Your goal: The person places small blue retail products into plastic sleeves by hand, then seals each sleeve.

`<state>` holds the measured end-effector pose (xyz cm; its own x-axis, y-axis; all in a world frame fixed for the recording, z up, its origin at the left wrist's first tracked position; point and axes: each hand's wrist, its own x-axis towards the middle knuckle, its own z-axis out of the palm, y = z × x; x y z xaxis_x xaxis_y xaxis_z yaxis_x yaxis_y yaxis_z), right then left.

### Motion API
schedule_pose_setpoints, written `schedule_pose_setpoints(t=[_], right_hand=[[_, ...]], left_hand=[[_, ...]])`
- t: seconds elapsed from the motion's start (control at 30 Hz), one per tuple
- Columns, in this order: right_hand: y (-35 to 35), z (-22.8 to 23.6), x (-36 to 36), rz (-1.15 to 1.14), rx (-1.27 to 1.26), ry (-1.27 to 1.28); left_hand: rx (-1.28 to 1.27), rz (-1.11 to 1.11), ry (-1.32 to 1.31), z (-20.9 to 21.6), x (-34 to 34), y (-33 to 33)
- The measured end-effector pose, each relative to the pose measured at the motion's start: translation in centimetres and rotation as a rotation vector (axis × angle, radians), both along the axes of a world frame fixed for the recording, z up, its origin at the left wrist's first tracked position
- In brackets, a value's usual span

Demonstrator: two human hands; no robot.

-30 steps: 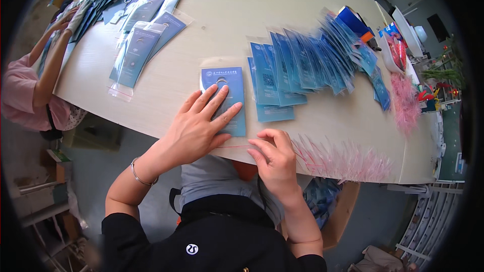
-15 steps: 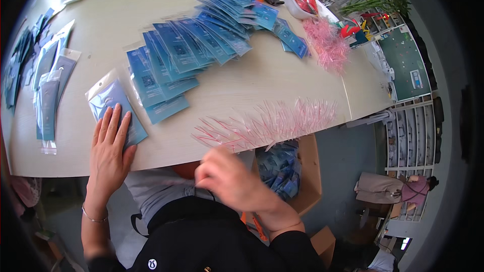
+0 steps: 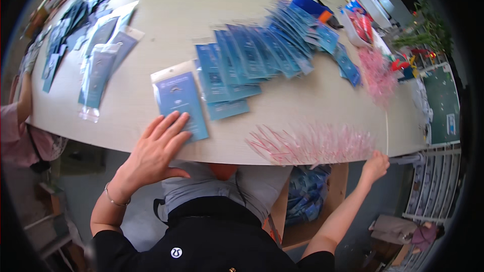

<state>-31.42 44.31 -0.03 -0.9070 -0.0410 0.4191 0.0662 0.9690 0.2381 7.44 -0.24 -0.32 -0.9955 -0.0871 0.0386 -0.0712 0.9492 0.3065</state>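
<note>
A blue card in a clear plastic sleeve (image 3: 180, 95) lies flat near the table's front edge. My left hand (image 3: 159, 148) rests its spread fingertips on the card's lower part, thumb held out over the edge. Far to the right, my right hand (image 3: 375, 167) is at the table edge with its fingers pinched together; whether a strip is between them is too small to see. It is beside the right end of a row of thin clear-and-pink strips (image 3: 312, 143) along the edge. Just beyond the card, several similar sleeved blue cards (image 3: 247, 58) overlap in a curved fan.
More sleeved cards (image 3: 98, 73) and dark packets (image 3: 68, 30) lie at the left. A pink tinsel-like heap (image 3: 377, 73), a white tray (image 3: 353, 27) and a blue tape-like roll (image 3: 307, 4) stand far right. Below the edge, a cardboard box (image 3: 339, 191) holds blue packets. Another person's arm (image 3: 25, 90) shows at left.
My right hand has swung from in front of my body out to the right end of the strips. The view has turned, so the table's things appear farther right. My left hand stays on the card.
</note>
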Motion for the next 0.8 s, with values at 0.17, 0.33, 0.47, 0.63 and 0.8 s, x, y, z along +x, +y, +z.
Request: schedule_pose_setpoints(t=[0.17,0.33,0.47,0.63,0.8], right_hand=[[-15.6,1.3,13.1,0.906,-0.748,-0.199],[-25.3,-1.1,21.4,1.438,-0.843,-0.608],[-27.6,-2.1,22.3,1.566,-0.772,-0.524],[-27.7,-2.7,22.5,1.579,-0.662,-0.477],[-27.6,-2.4,22.8,1.384,-0.745,-0.636]], left_hand=[[-0.184,-0.024,-0.061,-1.2,1.5,0.6],[-0.080,-0.022,-0.054,-0.9,1.6,0.0],[-0.034,-0.033,-0.018,-0.7,1.6,-0.3],[-0.084,-0.041,0.092,-1.4,1.8,-0.3],[0.046,-0.011,0.455,-3.7,3.2,-0.5]])
